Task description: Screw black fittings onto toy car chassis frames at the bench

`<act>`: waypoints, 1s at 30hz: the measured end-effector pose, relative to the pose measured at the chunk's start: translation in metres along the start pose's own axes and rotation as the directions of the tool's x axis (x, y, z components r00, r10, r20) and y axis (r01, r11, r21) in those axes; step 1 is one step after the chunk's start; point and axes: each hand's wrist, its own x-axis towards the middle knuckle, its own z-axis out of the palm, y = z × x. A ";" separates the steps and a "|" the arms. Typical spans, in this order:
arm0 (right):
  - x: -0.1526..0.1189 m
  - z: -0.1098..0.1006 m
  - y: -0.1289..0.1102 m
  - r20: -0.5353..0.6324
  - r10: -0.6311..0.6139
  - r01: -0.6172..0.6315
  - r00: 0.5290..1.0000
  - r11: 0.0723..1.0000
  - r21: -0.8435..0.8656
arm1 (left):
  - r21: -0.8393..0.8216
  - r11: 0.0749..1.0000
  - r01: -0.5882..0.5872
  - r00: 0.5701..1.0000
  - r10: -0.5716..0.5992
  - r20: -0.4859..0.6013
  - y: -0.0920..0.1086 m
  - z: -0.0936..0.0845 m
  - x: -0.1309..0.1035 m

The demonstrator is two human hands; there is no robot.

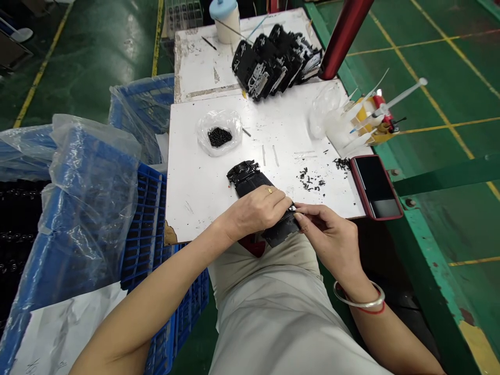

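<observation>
A long black plastic part (250, 182) lies slanted over the front edge of the white table, its lower end above my lap. My left hand (260, 208) is closed around its middle from above. On its right edge, my right hand (322, 224) pinches with thumb and forefinger at a small light spot; what is between the fingertips is too small to make out. Beyond the part sits a clear plastic bag (201, 140) holding small black pieces (219, 137). More small black bits (310, 180) are scattered to the right.
Several black assemblies (273, 62) stand in a row at the back, beside a red post (344, 39). A phone (377, 186) lies at the right edge, near a yellow holder (367, 122) with bottles. Blue crates (146, 208) stand left.
</observation>
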 end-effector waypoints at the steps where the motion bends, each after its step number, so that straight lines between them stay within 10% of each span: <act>1: -0.001 0.001 0.001 -0.003 -0.003 0.003 1.000 1.000 0.007 | -0.011 1.000 0.017 1.000 -0.018 -0.023 0.000 0.001 0.000; 7: -0.006 0.003 0.004 -0.006 0.023 -0.023 1.000 0.998 0.057 | -0.128 0.978 0.162 0.984 -0.170 -0.059 0.006 -0.008 -0.010; 10: -0.008 0.001 0.004 0.001 0.092 -0.092 0.996 0.992 0.086 | -0.318 0.871 0.374 0.902 -0.422 -0.094 0.017 -0.018 -0.023; 14: -0.008 -0.003 0.003 0.004 0.167 -0.166 0.986 0.974 0.154 | -0.622 0.440 0.648 0.509 -0.857 -0.075 0.047 -0.021 -0.042; 16: -0.007 -0.003 0.002 -0.001 0.202 -0.199 0.979 0.964 0.179 | -0.759 0.143 0.635 0.274 -0.960 0.049 0.065 -0.018 -0.048; 18: -0.006 -0.003 0.001 -0.010 0.230 -0.224 0.973 0.956 0.187 | -0.840 -0.108 0.532 0.142 -0.966 0.214 0.082 -0.015 -0.051; 20: -0.006 -0.003 -0.001 -0.016 0.253 -0.245 0.967 0.949 0.198 | -0.872 -0.291 0.393 0.141 -0.918 0.370 0.096 -0.012 -0.050; 24: -0.011 0.000 -0.001 -0.022 0.276 -0.262 0.961 0.933 0.246 | -0.845 -0.510 0.161 0.276 -0.799 0.535 0.113 -0.012 -0.041; 30: -0.023 0.005 0.007 -0.012 0.260 -0.247 0.966 0.929 0.276 | -0.804 -0.590 0.077 0.251 -0.768 0.589 0.120 -0.014 -0.029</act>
